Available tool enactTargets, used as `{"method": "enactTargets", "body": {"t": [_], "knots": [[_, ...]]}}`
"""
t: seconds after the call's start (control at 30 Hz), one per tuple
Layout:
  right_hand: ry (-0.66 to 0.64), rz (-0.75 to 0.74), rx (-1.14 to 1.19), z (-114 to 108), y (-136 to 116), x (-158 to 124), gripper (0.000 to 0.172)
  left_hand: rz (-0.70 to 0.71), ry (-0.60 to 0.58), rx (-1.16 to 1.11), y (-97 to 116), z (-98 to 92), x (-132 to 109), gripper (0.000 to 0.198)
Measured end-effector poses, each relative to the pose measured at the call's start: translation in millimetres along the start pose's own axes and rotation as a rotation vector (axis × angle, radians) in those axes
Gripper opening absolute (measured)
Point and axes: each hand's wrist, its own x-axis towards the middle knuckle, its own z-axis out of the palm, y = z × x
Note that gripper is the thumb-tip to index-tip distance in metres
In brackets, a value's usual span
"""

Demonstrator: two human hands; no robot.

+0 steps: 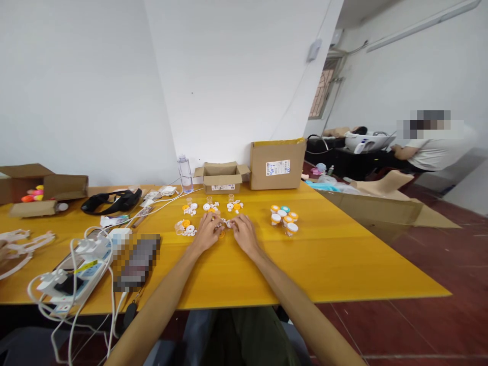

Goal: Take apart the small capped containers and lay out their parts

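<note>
On the yellow counter [343,264], centre: left hand [208,231] and right hand [244,233], both palm down, side by side, fingers curled over a scatter of small white and orange parts [224,222] lying between the fingertips. Whether either hand pinches a part cannot be told; the pieces are too small.

Just beyond the hands: further groups of loose white and orange parts [211,206], with two small clear cups among them. To the right, apart from the hands: a cluster of small capped vials [284,218], caps orange, white and teal.

Far edge of the counter: open cardboard box [221,178], closed cardboard box [277,163], clear water bottle [185,173].

Left side: white power strip [78,277] with tangled cables, black strap [112,201], cardboard box with coloured items [26,185].

Background right: another person [432,147], seated, well apart.
</note>
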Motion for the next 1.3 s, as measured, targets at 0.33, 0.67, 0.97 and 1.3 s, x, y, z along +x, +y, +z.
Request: {"method": "enactTargets", "body": {"t": [0.33, 0.67, 0.97, 1.3], "knots": [[0.007, 0.217, -0.024, 3, 8, 2, 0.024, -0.054, 0.083, -0.052, -1, -1.9, 0, 0.027], [0.035, 0.09, 0.026, 12, 21, 0, 0.023, -0.095, 0.007, -0.073, 0, -1.6, 0, 0.031], [0.002, 0.108, 0.064, 13, 19, 2, 0.024, -0.12, 0.079, -0.106, 4, -7.1, 2, 0.029], [-0.114, 0.015, 0.112, 14, 13, 0, 0.03, -0.146, -0.031, -0.137, 0, 0.1, 0, 0.039]]}}
